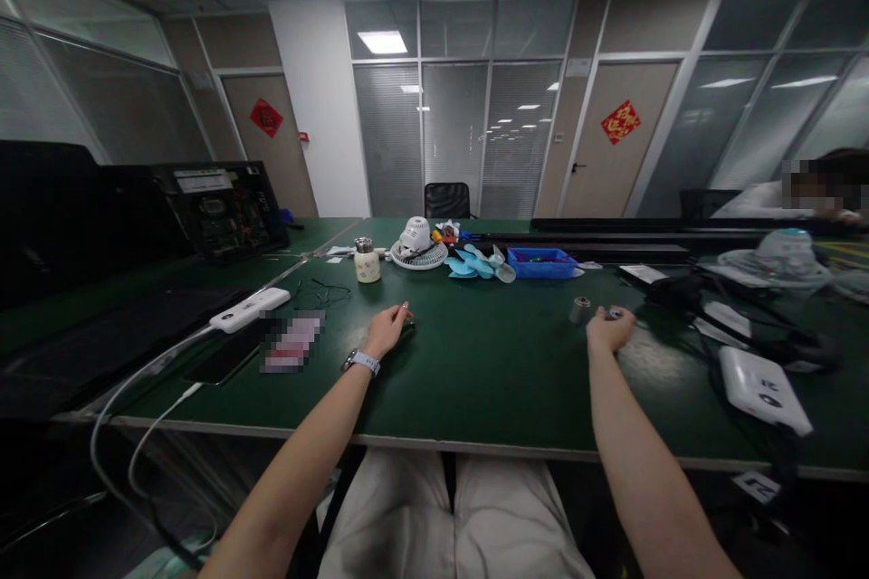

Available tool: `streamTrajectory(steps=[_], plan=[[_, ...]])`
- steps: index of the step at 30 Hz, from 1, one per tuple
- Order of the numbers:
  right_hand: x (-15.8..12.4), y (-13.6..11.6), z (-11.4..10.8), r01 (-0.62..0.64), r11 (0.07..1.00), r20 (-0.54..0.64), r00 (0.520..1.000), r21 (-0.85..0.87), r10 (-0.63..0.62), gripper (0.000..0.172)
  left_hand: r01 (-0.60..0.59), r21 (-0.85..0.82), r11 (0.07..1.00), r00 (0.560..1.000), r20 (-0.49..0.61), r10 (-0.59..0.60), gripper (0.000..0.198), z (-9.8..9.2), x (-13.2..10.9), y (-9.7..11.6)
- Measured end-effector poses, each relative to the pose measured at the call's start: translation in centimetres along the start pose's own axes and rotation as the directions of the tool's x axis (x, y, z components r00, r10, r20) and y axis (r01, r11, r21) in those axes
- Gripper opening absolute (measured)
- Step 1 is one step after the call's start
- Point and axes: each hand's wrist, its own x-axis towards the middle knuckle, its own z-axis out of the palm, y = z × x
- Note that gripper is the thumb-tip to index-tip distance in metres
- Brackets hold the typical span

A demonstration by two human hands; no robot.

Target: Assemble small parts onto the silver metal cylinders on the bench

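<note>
The left hand (390, 328) lies palm-down on the green worktop (489, 371), fingers bent over a dark bit (408, 324); I cannot tell whether it grips it. The right hand (609, 327) is curled shut, pinching a small part (615, 314), just beside a grey cylinder (579, 309).

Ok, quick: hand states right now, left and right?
Left hand: lying loosely curled on the green table; whether it holds anything cannot be told.
Right hand: closed on a small part, beside a grey cylinder.
</note>
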Motion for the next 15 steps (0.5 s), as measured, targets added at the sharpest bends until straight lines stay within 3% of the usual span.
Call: streamTrajectory(steps=[6,15], plan=[[-0.27,0.15,0.52,0.113,0.993,0.077,0.991,-0.031,-0.111,0.043,-0.003,0.007,1.000,1.000,-0.007,0.003,0.052,-0.08,-0.09,0.04],[-0.30,-0.01,0.58,0.024,0.993,0.171,0.985,-0.111,-0.004,0.067,-0.005,-0.013,1.000,1.000,-0.016,0.005,0.047,0.18,-0.05,-0.50]])
